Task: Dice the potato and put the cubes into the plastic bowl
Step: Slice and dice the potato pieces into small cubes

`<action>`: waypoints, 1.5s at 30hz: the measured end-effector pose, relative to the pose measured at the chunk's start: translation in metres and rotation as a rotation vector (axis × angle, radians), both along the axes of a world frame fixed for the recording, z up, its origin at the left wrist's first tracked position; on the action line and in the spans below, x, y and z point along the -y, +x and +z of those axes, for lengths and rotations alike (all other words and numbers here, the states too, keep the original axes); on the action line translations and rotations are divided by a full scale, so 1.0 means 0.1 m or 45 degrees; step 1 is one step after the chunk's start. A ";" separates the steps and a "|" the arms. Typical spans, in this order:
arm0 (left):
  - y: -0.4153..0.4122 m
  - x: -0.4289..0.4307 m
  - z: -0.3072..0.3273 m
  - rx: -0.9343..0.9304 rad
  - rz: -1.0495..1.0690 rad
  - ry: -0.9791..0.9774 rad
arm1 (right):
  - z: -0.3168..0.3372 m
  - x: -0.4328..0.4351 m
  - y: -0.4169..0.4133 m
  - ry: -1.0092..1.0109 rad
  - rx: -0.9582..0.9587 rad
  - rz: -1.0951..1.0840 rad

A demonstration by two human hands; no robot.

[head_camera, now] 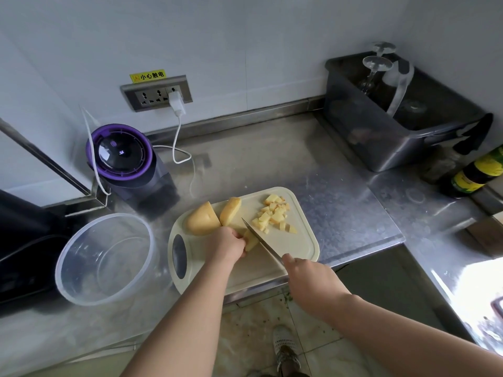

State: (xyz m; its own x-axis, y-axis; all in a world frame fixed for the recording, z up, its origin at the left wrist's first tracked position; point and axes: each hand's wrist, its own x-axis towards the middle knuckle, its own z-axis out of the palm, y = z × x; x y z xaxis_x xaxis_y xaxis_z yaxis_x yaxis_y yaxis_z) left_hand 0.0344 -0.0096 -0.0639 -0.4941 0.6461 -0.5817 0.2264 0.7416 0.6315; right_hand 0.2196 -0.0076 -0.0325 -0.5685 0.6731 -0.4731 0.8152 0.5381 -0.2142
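Note:
On a cream cutting board [296, 244] lie two large potato chunks [202, 219] at its far left and a pile of small potato cubes [273, 214] at its far right. My left hand [227, 244] holds down a potato slab [251, 240] with curled fingers. My right hand [307, 276] grips a knife [260, 240] by its handle; the blade lies against the slab's right side. The clear plastic bowl [104, 258] stands left of the board, and I see no cubes in it.
A purple-lidded appliance [122, 156] with a white cable stands behind the bowl. A grey tub [394, 115] holding glasses sits at the back right, a dark bottle [476, 172] beside it. The steel counter edge runs just under the board.

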 end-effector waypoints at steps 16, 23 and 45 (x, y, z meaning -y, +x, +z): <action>-0.08 -0.13 -0.01 0.344 0.205 -0.123 | 0.05 -0.04 -0.02 -0.011 0.012 -0.037; -0.07 -0.13 -0.06 0.333 0.221 -0.089 | 0.19 -0.12 0.00 0.094 -0.071 -0.039; -0.06 -0.11 -0.04 0.363 0.261 -0.037 | 0.20 0.02 -0.11 0.058 -0.033 -0.014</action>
State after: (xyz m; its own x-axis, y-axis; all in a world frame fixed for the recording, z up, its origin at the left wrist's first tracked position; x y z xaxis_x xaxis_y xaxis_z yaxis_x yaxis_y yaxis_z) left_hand 0.0282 0.0014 -0.0683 -0.4269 0.5314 -0.7317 -0.1115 0.7720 0.6257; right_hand 0.2082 -0.0098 -0.0124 -0.5728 0.6997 -0.4270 0.8155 0.5389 -0.2109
